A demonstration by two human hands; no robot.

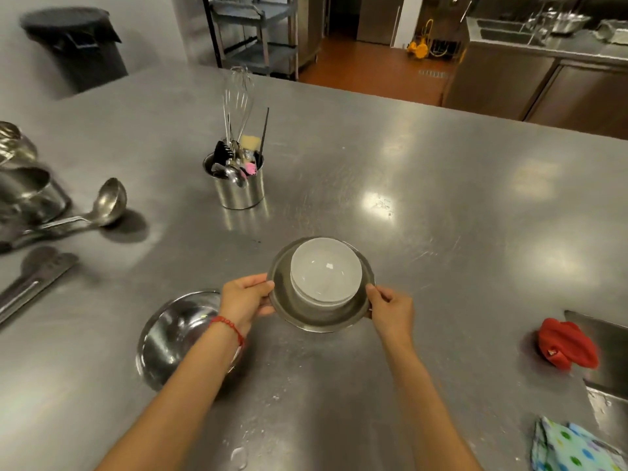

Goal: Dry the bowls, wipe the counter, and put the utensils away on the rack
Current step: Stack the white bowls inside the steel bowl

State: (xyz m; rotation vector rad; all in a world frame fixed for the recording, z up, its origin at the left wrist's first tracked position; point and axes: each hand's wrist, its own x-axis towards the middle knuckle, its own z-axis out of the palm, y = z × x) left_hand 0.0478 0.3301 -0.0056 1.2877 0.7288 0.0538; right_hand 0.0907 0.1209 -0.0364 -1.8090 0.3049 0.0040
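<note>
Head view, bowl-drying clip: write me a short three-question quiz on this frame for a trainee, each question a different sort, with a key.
1. True or false: the white bowl sits inside the steel bowl that both hands hold.
2. Multiple choice: the red cloth lies (A) in the utensil holder, (B) on the counter to the person's right, (C) under the left hand.
3. Fill in: the ladle lies on the counter to the person's ____.

Key
1. True; the right hand and left hand grip opposite rims.
2. B
3. left
</note>
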